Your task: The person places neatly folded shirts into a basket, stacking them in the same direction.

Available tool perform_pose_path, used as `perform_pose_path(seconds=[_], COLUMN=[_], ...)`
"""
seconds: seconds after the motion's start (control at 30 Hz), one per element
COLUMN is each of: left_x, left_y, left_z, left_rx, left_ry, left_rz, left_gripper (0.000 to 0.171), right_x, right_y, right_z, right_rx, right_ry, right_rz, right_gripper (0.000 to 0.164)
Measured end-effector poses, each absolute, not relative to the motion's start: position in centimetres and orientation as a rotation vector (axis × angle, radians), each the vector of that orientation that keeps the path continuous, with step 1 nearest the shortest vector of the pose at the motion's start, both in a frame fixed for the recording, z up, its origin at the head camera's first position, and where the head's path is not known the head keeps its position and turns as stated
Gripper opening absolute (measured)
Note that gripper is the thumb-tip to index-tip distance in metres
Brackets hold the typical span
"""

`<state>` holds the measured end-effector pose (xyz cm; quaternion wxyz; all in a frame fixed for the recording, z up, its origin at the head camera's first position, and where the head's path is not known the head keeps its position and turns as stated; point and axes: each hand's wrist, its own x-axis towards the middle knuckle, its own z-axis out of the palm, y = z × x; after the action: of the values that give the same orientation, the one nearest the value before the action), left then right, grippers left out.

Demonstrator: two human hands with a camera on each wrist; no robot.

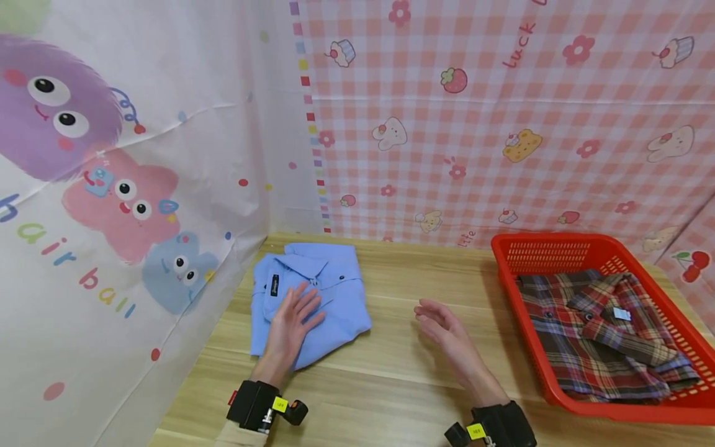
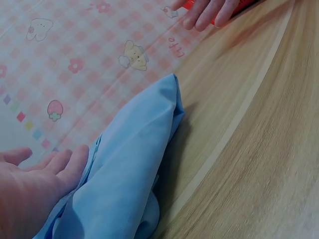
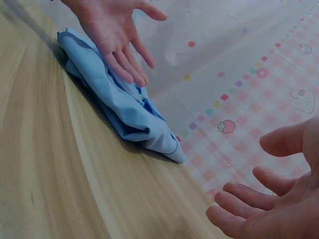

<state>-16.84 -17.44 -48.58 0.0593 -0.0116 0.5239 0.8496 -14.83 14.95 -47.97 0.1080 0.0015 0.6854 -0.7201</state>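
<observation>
A folded light blue shirt (image 1: 341,310) with a collar and a black label lies on the wooden table, toward the left. Over its front part is my left hand (image 1: 292,320), fingers extended and palm turned inward, holding nothing. In the right wrist view that hand (image 3: 114,40) overlaps the blue shirt (image 3: 119,104). My right hand (image 1: 449,335) hovers over the table between the shirt and the red basket, its fingers relaxed and slightly bent, with nothing in them. Each wrist wears a black strap with a small camera.
At the right stands a red plastic basket (image 1: 505,273) with perforated sides. Inside it lies a plaid shirt (image 1: 609,347) in dark, red and tan checks. A white cartoon-printed sheet (image 1: 223,124) hangs on the left, and a pink checked sheet (image 1: 424,167) hangs behind the table (image 1: 424,273).
</observation>
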Motion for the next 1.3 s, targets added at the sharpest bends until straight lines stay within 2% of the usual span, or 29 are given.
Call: perform_pose_path(seconds=[1.3], left_x=[-14.9], left_y=[-21.4], left_z=[-48.4], left_rx=[-0.034], left_ry=[1.768], left_rz=[2.593], left_gripper=[0.072], right_x=[-14.7], right_y=[10.8], right_z=[-49.8], right_rx=[-0.064], right_ry=[1.982], right_rz=[-2.127], right_gripper=[0.05])
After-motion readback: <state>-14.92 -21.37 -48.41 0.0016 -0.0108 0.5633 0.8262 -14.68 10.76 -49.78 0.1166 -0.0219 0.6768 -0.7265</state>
